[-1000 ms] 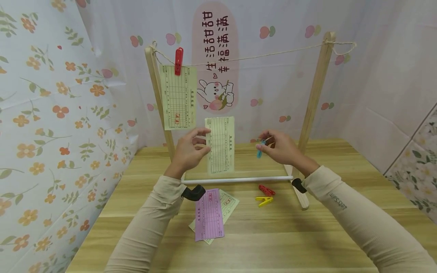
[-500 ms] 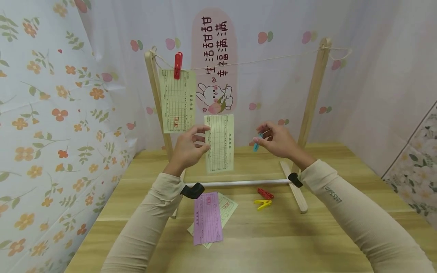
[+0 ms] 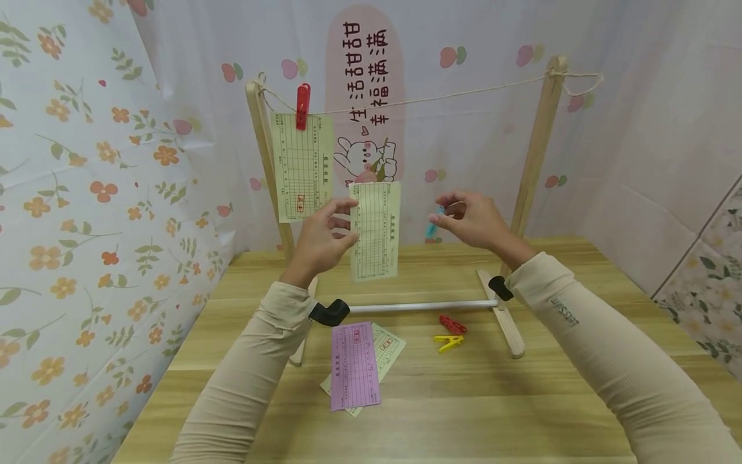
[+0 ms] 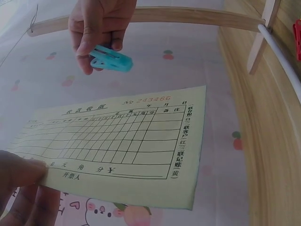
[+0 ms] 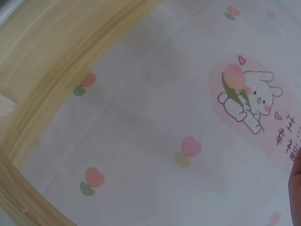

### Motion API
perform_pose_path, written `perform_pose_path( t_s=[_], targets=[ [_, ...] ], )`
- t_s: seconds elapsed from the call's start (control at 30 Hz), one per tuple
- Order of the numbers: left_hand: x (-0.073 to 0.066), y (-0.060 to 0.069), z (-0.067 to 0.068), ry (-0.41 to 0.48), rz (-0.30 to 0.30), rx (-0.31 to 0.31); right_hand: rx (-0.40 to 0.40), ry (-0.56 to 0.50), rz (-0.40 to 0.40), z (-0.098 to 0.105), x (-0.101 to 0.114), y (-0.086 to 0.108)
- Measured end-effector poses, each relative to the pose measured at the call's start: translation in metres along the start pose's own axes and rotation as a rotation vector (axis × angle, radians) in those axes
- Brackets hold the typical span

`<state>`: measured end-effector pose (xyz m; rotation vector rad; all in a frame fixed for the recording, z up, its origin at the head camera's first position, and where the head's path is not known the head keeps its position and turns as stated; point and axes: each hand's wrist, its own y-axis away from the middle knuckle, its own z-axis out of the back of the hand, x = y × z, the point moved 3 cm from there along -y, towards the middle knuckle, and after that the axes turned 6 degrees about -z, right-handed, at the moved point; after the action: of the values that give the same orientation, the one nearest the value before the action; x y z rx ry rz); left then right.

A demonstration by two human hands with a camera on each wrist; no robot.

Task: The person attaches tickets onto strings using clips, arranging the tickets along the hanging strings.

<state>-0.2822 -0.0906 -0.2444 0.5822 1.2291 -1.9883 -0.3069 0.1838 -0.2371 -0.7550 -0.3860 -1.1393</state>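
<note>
My left hand (image 3: 324,241) pinches the left edge of a pale green receipt slip (image 3: 375,238) between thumb and fingers. The slip hangs upright below the string, apart from it. To its right, my right hand (image 3: 472,222) pinches a light blue clothespin (image 3: 433,225); the left wrist view shows this clothespin (image 4: 111,60) between thumb and fingers. Only a sliver of the right hand (image 5: 295,188) enters the right wrist view. A second green receipt (image 3: 304,167) hangs at the string's left end under a red clothespin (image 3: 303,106).
The string (image 3: 452,96) spans two wooden posts (image 3: 536,148), joined low by a white rod (image 3: 417,305). On the wooden table lie a purple receipt (image 3: 355,367) over a green receipt (image 3: 390,348), a red clothespin (image 3: 452,324) and a yellow clothespin (image 3: 449,342).
Both hands have risen toward the string, the left with the green receipt, the right with the blue clothespin. The right hand has also shifted slightly left. The view tilted a little and back.
</note>
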Motion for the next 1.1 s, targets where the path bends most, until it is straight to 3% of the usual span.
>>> perform_pose_path(
  t_s=[0.3,0.47,0.77,1.1],
  targets=[
    [-0.008,-0.012,0.002,-0.001,-0.040,-0.017,-0.040,-0.008,0.008,0.012,0.014,-0.010],
    [-0.009,-0.012,0.003,-0.022,-0.039,-0.023,-0.034,-0.053,0.002,0.012,0.019,-0.013],
    [-0.014,-0.018,0.005,-0.057,-0.070,-0.055,-0.061,-0.031,0.024,0.018,0.031,-0.023],
    [-0.013,-0.021,0.005,-0.052,-0.047,-0.061,-0.071,-0.028,0.060,0.018,0.040,-0.027]
  ],
)
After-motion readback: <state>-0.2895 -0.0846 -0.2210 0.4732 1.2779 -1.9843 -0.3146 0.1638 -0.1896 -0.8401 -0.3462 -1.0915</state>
